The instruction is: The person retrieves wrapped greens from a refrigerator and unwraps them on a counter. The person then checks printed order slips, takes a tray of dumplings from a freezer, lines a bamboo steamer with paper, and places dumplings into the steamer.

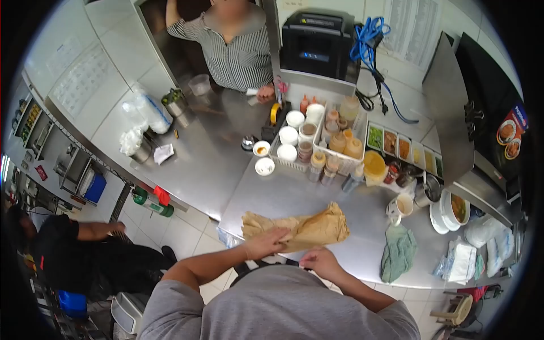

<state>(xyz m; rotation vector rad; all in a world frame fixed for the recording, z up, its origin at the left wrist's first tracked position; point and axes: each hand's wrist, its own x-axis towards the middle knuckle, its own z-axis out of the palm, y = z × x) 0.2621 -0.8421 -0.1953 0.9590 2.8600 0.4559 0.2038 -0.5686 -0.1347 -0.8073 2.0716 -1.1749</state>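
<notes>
A crumpled brown paper bag (320,225) lies on its side along the front of the steel counter. My left hand (267,242) rests flat on the bag's left part, fingers stretched over the paper. Close to the counter's front edge, just below the bag, is my right hand (320,260). Its fingers are curled together, and whatever they may hold is too small to make out. To the right of the bag lies a green cloth (398,253), with a white mug (400,208) behind it.
Sauce bottles (344,141) and white cups stand in baskets behind the bag. Trays of toppings (396,146) and a soup bowl (458,208) are to the right. A person in a striped shirt (238,51) stands across the counter; another in black (85,255) is at left.
</notes>
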